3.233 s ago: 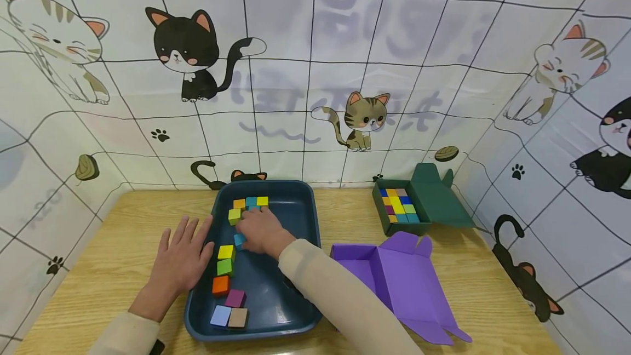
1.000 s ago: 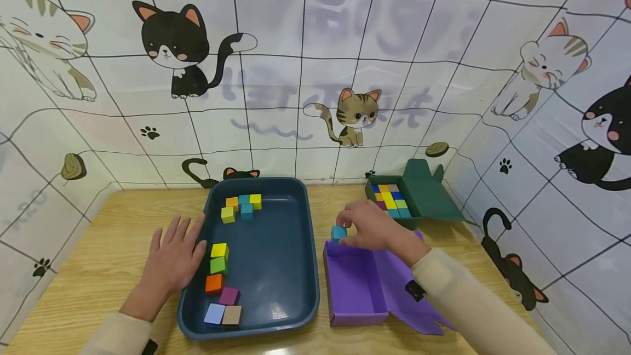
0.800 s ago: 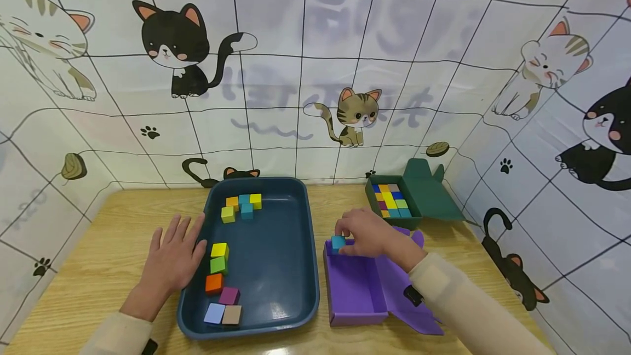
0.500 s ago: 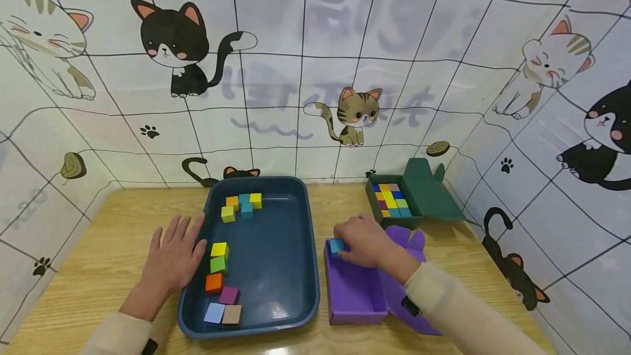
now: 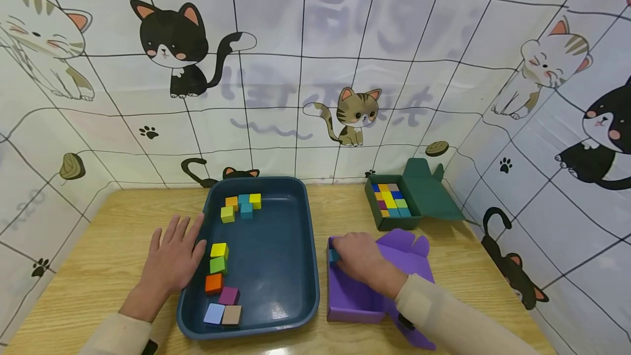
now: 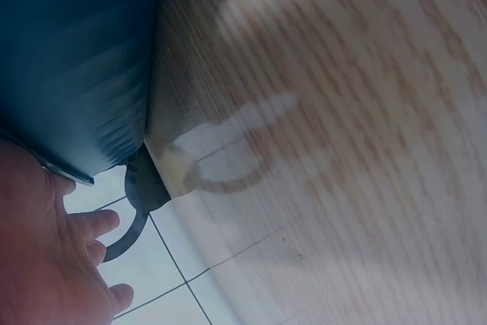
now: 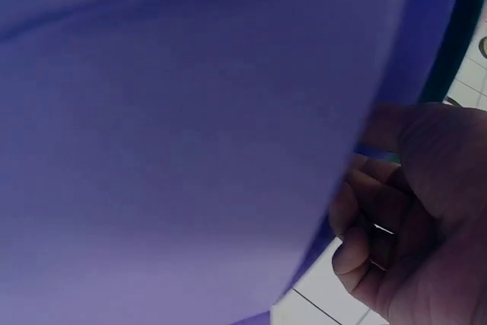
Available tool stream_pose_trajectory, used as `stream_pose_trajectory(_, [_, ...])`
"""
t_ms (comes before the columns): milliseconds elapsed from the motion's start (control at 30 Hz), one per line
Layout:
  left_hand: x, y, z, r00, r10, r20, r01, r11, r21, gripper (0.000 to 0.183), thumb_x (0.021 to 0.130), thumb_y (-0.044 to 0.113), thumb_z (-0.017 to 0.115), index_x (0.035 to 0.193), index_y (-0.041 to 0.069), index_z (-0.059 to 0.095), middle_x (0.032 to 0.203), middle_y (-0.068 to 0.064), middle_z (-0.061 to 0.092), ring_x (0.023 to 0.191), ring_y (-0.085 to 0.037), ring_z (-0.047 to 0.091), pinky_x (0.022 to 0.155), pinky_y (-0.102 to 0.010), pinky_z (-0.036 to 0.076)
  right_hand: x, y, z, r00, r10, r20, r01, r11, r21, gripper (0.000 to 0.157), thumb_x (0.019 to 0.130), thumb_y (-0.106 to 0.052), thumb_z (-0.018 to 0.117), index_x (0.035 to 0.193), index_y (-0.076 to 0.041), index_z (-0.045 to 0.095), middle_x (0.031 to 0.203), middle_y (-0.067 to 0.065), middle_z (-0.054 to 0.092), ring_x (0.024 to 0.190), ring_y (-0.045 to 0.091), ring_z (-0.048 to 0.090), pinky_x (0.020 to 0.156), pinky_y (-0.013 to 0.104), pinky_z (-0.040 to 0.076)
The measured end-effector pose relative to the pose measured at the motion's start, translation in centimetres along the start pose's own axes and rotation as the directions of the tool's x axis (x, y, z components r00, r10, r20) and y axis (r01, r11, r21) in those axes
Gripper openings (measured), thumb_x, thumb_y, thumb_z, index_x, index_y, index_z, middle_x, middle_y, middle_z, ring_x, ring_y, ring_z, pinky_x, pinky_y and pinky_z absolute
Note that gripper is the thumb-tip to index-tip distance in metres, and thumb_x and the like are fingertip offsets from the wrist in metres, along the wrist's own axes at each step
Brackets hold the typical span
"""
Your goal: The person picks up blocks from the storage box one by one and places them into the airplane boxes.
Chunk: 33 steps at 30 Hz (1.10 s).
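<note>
In the head view my right hand reaches into the far left corner of the purple box and pinches a blue cube, mostly covered by the fingers. The right wrist view shows the curled fingers beside a purple box panel. My left hand lies with straight fingers against the left rim of the dark blue tray. Inside that tray, a blue cube sits among several others at the back, while a yellow cube, an orange cube and a tan cube line its left side.
Behind the purple box stands an open green box filled with coloured cubes, its lid folded out to the right. The purple lid also spreads right. A cat-patterned curtain borders the wooden table.
My right hand has carried the blue cube from the tray over to the purple box and lowered it into the far left corner. The purple box has shifted slightly; my left hand stays put.
</note>
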<state>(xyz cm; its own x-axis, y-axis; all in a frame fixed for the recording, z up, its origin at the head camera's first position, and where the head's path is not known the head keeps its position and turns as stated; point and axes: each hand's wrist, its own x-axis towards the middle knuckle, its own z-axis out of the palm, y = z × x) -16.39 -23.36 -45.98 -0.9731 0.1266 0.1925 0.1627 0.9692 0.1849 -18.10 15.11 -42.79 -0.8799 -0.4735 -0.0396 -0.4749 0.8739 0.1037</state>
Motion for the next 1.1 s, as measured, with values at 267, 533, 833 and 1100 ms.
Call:
stream_pose_trajectory(267, [0.0, 0.0, 0.0, 1.0, 0.003, -0.007, -0.003, 1.0, 0.01, 0.058, 0.096, 0.037, 0.037, 0.146, 0.015, 0.021, 0.144, -0.024, 0.03, 0.135, -0.041, 0.016, 0.105, -0.065, 0.011, 0.0, 0.2, 0.0, 0.998, -0.025, -0.063, 0.025, 1.0, -0.001, 0.034, 0.068, -0.034, 0.078, 0.087, -0.016, 0.056, 0.063, -0.001, 0.059, 0.056, 0.014, 0.056, 0.046, 0.029, 0.042])
stream_pose_trajectory(533, [-0.1, 0.0, 0.1, 1.0, -0.005, 0.001, 0.005, 1.0, 0.006, 0.06, 0.095, 0.036, 0.04, 0.147, 0.015, 0.019, 0.144, -0.024, 0.03, 0.135, -0.042, 0.015, 0.105, -0.065, 0.011, 0.2, 0.0, -0.2, 1.0, 0.02, -0.019, -0.021, 0.999, -0.024, 0.069, 0.066, -0.04, 0.079, 0.118, -0.01, 0.045, 0.07, 0.003, 0.063, 0.063, 0.02, 0.061, 0.05, 0.033, 0.047])
stream_pose_trajectory(833, [0.0, 0.2, 0.1, 1.0, -0.01, 0.013, 0.01, 1.0, 0.007, 0.059, 0.095, 0.038, 0.038, 0.147, 0.016, 0.019, 0.145, -0.023, 0.029, 0.136, -0.042, 0.015, 0.106, -0.065, 0.01, 0.6, 0.0, -0.7, 0.999, 0.017, -0.029, -0.018, 0.999, -0.039, 0.056, 0.07, -0.034, 0.077, 0.114, -0.014, 0.049, 0.076, 0.003, 0.065, 0.066, 0.02, 0.059, 0.05, 0.032, 0.046])
stream_pose_trajectory(1100, [0.0, 0.0, 0.1, 1.0, -0.006, 0.0, 0.006, 1.0, 0.009, 0.059, 0.095, 0.037, 0.039, 0.147, 0.015, 0.02, 0.144, -0.024, 0.03, 0.136, -0.041, 0.015, 0.106, -0.065, 0.01, 1.9, 1.9, -2.0, 0.989, 0.119, -0.084, -0.124, 0.99, -0.068, 0.004, 0.08, -0.016, 0.068, 0.081, -0.014, 0.064, 0.07, 0.002, 0.06, 0.062, 0.017, 0.056, 0.049, 0.031, 0.049])
